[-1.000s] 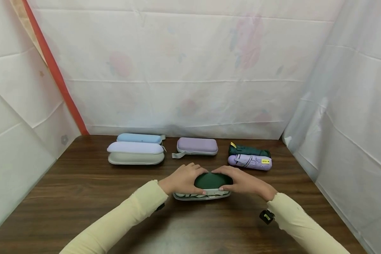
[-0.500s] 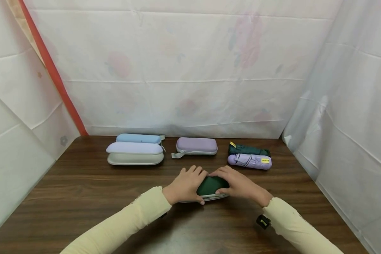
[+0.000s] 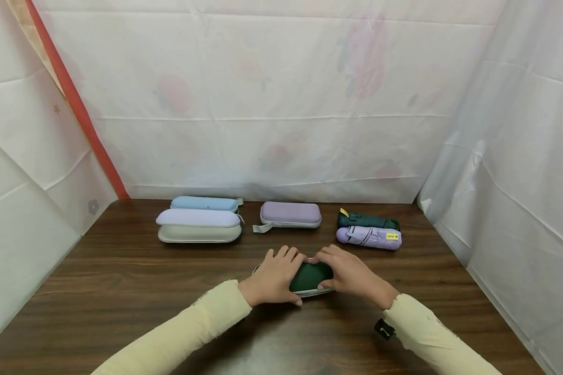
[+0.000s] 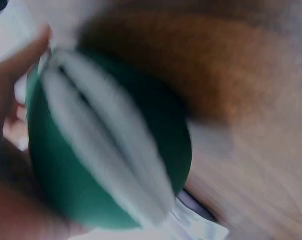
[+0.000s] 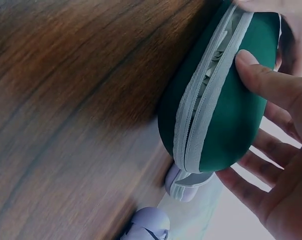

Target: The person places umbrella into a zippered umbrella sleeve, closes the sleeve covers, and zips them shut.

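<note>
Curled fingers of the left hand (image 3: 274, 276) and right hand (image 3: 354, 273) grip a green case (image 3: 309, 276) at the lower centre of the frame. Its lid (image 5: 240, 110) is down, but the zip (image 5: 219, 92) gapes, so zipping appears left to do. Beyond sit a purple case (image 3: 291, 212) at centre, pale blue (image 3: 204, 203) and lilac cases (image 3: 198, 217) left, two folded umbrellas (image 3: 370, 238) right.

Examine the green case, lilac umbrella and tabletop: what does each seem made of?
Green case: probably smooth, matt fabric over a stiff shell; the curved surface shows no creases.
Lilac umbrella: likely thin synthetic fabric, smooth-finished, judging by its folds.
Tabletop: slightly glossy wood or laminate; streaky brown grain and a soft sheen show.
</note>
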A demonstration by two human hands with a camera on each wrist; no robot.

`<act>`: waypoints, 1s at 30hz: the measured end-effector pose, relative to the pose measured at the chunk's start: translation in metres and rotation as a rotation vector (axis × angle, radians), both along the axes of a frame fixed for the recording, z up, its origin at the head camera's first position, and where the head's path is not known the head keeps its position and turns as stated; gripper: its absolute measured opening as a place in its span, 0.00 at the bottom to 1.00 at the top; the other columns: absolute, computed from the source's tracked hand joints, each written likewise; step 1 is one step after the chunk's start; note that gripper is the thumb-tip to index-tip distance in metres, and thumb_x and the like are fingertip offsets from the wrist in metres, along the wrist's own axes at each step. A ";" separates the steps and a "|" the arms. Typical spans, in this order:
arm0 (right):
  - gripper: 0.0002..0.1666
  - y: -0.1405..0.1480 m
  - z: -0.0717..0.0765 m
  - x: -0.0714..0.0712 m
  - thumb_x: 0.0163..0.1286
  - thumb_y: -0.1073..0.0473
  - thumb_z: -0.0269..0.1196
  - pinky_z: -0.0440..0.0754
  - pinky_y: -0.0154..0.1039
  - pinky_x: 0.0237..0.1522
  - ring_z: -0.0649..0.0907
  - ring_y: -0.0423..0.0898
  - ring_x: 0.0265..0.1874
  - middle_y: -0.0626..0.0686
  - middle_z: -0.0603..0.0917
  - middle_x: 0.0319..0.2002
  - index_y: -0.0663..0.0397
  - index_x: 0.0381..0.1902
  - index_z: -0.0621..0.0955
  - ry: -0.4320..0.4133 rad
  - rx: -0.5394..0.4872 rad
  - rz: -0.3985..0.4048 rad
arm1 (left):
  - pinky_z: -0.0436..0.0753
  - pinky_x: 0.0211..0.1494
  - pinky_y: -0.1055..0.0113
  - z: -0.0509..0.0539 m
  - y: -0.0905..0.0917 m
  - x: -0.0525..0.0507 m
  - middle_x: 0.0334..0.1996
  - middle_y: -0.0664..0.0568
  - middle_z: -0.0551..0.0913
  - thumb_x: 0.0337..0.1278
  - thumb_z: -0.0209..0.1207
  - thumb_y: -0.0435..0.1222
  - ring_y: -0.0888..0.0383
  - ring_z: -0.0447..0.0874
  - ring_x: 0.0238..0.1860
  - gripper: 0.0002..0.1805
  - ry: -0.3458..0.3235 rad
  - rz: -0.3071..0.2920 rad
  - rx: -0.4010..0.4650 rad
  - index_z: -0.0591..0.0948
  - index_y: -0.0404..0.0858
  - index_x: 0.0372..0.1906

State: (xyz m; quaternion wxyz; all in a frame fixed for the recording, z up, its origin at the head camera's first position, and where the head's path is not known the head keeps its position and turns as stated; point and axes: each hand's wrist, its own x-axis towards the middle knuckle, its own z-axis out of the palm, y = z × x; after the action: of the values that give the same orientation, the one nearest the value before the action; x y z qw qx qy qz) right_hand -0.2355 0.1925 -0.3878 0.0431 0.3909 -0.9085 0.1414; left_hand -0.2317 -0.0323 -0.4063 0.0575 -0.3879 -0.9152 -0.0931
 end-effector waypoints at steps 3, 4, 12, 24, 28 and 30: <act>0.29 -0.001 0.002 0.000 0.49 0.52 0.77 0.77 0.43 0.48 0.76 0.43 0.46 0.47 0.80 0.46 0.49 0.50 0.81 -0.001 0.011 -0.005 | 0.68 0.47 0.54 0.006 -0.014 -0.014 0.52 0.54 0.75 0.57 0.60 0.56 0.56 0.67 0.50 0.30 -0.189 -0.030 0.108 0.74 0.44 0.58; 0.29 -0.002 0.003 0.000 0.49 0.51 0.76 0.77 0.43 0.47 0.76 0.42 0.46 0.47 0.80 0.46 0.49 0.50 0.81 -0.003 0.014 -0.008 | 0.68 0.48 0.54 0.008 -0.019 -0.019 0.52 0.55 0.76 0.63 0.57 0.52 0.56 0.67 0.50 0.24 -0.253 -0.039 0.150 0.75 0.43 0.57; 0.29 -0.001 0.005 -0.001 0.49 0.52 0.76 0.78 0.43 0.46 0.76 0.43 0.46 0.47 0.79 0.45 0.51 0.50 0.81 0.005 0.009 0.013 | 0.73 0.58 0.61 0.011 -0.045 -0.055 0.56 0.45 0.78 0.69 0.41 0.22 0.52 0.74 0.57 0.20 -0.615 -0.207 0.278 0.75 0.31 0.60; 0.29 -0.001 0.001 0.001 0.50 0.51 0.76 0.78 0.42 0.46 0.76 0.42 0.45 0.47 0.79 0.46 0.49 0.50 0.80 -0.029 0.001 -0.007 | 0.77 0.47 0.70 0.008 -0.025 -0.074 0.48 0.47 0.83 0.62 0.49 0.19 0.59 0.81 0.48 0.19 -0.651 -0.238 0.180 0.81 0.32 0.53; 0.29 -0.001 0.001 0.002 0.50 0.51 0.76 0.78 0.42 0.46 0.76 0.41 0.45 0.46 0.79 0.45 0.49 0.50 0.81 -0.018 0.000 -0.012 | 0.78 0.41 0.71 0.011 -0.022 -0.076 0.41 0.49 0.85 0.62 0.54 0.23 0.62 0.82 0.41 0.12 -0.576 -0.217 0.144 0.84 0.34 0.46; 0.29 0.000 0.002 0.001 0.50 0.51 0.76 0.78 0.42 0.46 0.76 0.41 0.45 0.46 0.79 0.46 0.49 0.50 0.81 -0.015 0.002 -0.016 | 0.78 0.39 0.72 0.012 -0.022 -0.076 0.38 0.51 0.85 0.62 0.55 0.25 0.64 0.81 0.37 0.10 -0.520 -0.205 0.116 0.85 0.35 0.43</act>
State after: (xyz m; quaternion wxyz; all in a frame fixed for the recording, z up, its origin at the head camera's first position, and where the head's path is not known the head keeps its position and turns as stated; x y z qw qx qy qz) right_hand -0.2343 0.1920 -0.3856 0.0369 0.3826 -0.9120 0.1429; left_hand -0.3082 -0.0540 -0.3947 -0.1669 -0.4376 -0.8483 -0.2472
